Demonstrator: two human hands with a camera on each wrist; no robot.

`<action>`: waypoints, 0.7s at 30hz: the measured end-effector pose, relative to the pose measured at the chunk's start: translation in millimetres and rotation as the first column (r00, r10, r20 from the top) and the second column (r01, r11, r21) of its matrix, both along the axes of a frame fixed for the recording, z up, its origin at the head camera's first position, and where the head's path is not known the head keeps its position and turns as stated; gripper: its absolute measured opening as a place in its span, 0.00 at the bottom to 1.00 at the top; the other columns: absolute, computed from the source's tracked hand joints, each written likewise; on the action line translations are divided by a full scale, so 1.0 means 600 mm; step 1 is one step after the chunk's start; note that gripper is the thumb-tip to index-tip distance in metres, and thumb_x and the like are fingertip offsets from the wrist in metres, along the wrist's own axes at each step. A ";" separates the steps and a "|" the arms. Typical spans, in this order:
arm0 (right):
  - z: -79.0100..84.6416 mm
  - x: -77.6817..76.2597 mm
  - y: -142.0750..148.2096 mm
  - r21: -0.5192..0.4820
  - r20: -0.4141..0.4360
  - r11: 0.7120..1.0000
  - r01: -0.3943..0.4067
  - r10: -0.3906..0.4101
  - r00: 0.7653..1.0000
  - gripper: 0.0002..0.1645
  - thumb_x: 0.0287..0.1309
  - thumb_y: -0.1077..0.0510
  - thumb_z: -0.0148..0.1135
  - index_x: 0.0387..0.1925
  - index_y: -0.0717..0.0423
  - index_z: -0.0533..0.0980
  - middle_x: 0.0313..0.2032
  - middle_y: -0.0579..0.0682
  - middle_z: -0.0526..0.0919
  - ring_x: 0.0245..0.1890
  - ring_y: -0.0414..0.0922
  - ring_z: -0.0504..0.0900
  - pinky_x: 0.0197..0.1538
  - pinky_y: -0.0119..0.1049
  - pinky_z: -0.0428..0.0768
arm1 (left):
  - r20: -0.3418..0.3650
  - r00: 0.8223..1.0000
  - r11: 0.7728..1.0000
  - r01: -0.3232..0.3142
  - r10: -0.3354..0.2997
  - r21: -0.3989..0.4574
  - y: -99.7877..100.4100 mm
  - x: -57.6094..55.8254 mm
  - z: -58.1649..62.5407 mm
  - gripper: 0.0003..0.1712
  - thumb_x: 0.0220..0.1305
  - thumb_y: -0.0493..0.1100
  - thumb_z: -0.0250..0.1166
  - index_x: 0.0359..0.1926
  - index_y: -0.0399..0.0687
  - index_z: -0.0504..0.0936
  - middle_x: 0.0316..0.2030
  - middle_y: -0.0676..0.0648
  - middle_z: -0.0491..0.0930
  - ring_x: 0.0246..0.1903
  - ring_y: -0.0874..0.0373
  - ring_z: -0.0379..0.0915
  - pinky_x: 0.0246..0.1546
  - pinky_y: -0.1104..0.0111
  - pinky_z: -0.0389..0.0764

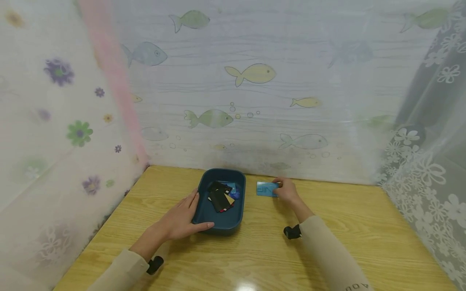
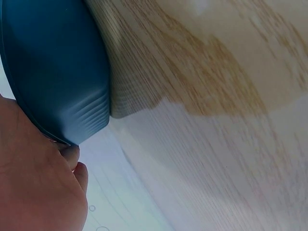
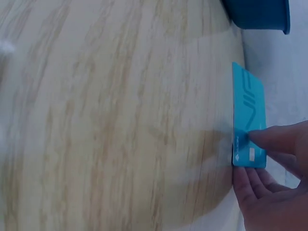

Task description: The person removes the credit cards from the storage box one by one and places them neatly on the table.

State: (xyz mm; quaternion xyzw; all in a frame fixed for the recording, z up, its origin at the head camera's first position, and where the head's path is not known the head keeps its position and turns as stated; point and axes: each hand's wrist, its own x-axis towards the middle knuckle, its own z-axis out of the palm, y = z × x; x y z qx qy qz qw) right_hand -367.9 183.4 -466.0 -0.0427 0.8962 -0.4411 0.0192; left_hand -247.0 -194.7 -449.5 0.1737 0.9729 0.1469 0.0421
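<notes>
Pinching the blue card at its right end are right fingers; left fingers lie outstretched.

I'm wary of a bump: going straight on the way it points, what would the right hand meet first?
Probably the fish-patterned sheet behind the table: the right hand, pinching a blue card, points forward and leftward toward it, though the gap is hard to judge.

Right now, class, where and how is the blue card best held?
Take the blue card by its short end farther from the bin, probably with a pinch from the right: it is thin and flat, and the right hand holds it that way.
</notes>
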 end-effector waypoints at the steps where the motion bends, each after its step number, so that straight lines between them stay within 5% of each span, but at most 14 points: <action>1: -0.001 -0.001 -0.001 0.011 -0.007 1.000 -0.001 0.001 1.000 0.26 0.58 0.73 0.57 0.59 0.69 0.77 0.54 0.71 0.77 0.40 0.54 0.75 0.36 0.40 0.74 | 0.000 1.000 1.000 -0.001 0.001 0.000 0.000 0.000 0.000 0.73 0.56 0.88 0.49 0.81 0.37 0.44 0.82 0.41 0.38 0.79 0.41 0.42 0.75 0.45 0.55; 21: -0.010 -0.004 -0.005 0.090 -0.017 0.995 -0.041 0.042 0.999 0.27 0.58 0.74 0.52 0.61 0.76 0.74 0.62 0.72 0.75 0.61 0.65 0.74 0.48 0.49 0.73 | -0.001 1.000 1.000 -0.001 0.002 0.011 0.002 0.003 0.004 0.73 0.56 0.87 0.51 0.81 0.36 0.45 0.81 0.39 0.40 0.79 0.40 0.43 0.74 0.45 0.56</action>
